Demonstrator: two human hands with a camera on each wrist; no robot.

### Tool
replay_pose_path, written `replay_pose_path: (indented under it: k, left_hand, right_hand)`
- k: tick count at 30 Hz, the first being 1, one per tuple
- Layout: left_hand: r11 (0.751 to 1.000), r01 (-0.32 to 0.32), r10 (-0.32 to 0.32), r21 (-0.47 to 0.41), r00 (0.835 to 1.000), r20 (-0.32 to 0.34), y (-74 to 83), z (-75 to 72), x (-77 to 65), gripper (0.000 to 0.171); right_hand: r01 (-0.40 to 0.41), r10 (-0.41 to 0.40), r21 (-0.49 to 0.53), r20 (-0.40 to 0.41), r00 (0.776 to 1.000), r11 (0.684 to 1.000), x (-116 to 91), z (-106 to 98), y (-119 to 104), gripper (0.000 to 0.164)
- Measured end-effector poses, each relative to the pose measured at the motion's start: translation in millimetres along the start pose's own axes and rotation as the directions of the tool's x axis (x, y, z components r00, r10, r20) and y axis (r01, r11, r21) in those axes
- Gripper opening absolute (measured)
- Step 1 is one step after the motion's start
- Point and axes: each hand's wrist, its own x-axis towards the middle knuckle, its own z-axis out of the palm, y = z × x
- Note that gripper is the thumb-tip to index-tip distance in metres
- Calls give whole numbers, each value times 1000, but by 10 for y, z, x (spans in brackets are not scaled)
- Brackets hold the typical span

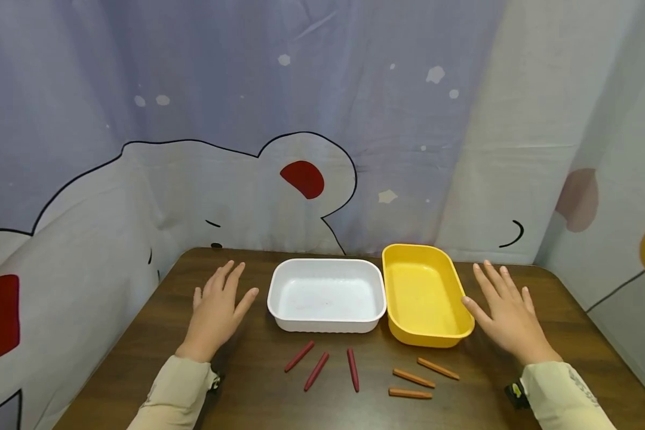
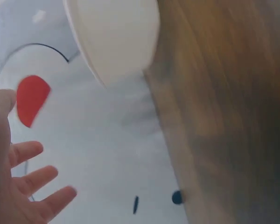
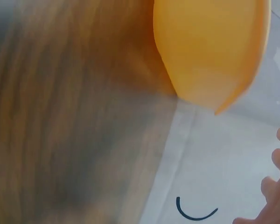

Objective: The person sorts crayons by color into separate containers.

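Note:
My left hand (image 1: pixel 214 316) is spread over the table, left of a white plastic tray (image 1: pixel 326 325), holding nothing. To the right of a yellow plastic tray (image 1: pixel 427 340), my right hand (image 1: pixel 507 319) is also spread, its thumb tip close to or touching the rim; I cannot tell which. Both trays stand side by side with nothing in them. Three dark red crayons (image 1: pixel 316 371) lie in front of the white tray. Three orange-brown crayons (image 1: pixel 411 393) lie in front of the yellow one. The wrist views show the left fingers (image 2: pixel 39 179) and right fingers (image 3: pixel 269 189) apart from the trays.
A dark brown wooden table (image 1: pixel 258 400) bears everything. Behind it hangs a pale printed curtain (image 1: pixel 236 191), which also runs along the left side and the right. Its bottom meets the table's back edge.

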Motion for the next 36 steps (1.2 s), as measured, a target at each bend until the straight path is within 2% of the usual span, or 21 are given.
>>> replay_pose_path:
  k: [3,5,10,16,20,23,29,33,36]
  left_hand:
    - [998,-62,60,-24,996,-73,106,-11,-89,56]
    - [995,-92,87,-42,991,-99,172,-17,-144,49]
    - [989,-114,106,-90,990,-89,317,11,-262,36]
    - [986,-82,85,-144,996,15,441,124,-345,20]
    - [987,-50,68,-155,991,115,481,206,-387,12]
    - [984,-55,88,-167,977,196,494,264,-408,9]
    - [969,-80,155,-232,932,326,513,359,-406,13]
    - [961,-66,168,-270,911,376,553,411,-387,17]
    - [956,-65,177,-285,905,387,594,459,-376,16]
  right_hand:
    - [28,-28,15,-1,1000,999,-6,46,-47,77]
    - [37,-37,26,8,999,999,-7,71,-71,76]
    - [32,-35,43,63,997,999,2,121,-104,75]
    - [17,-23,49,125,992,999,5,173,-108,74]
    - [16,-24,55,148,989,998,3,205,-119,74]
    - [13,-22,58,161,987,998,2,221,-132,74]
    - [7,-18,60,181,983,998,9,235,-146,75]
    - [-5,-8,65,199,980,998,21,241,-149,75]
    - [-17,2,70,214,977,997,30,247,-149,77]
